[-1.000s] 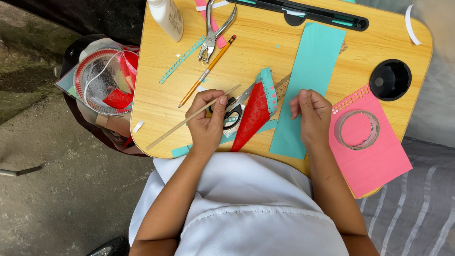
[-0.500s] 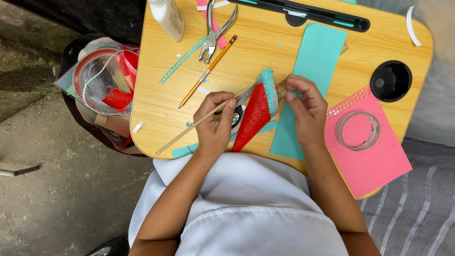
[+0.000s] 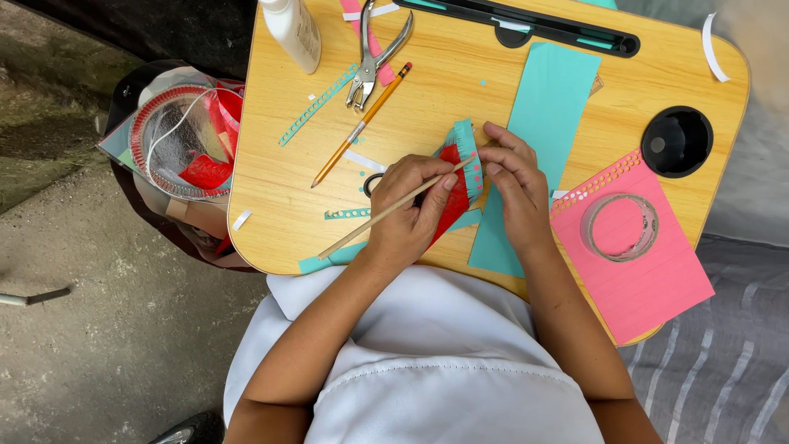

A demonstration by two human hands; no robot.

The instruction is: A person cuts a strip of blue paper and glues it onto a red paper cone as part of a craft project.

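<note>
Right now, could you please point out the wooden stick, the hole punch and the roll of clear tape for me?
wooden stick (image 3: 362,228), head view, on its bare shaft left of the hand.
hole punch (image 3: 374,64), head view, on its metal handles.
roll of clear tape (image 3: 593,240), head view, on its left rim.

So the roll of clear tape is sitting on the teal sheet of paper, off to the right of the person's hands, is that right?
Not quite. In the head view the roll of clear tape sits on the pink sheet of paper, not the teal sheet. The rest holds: it lies to the right of the left hand and right hand.
</note>
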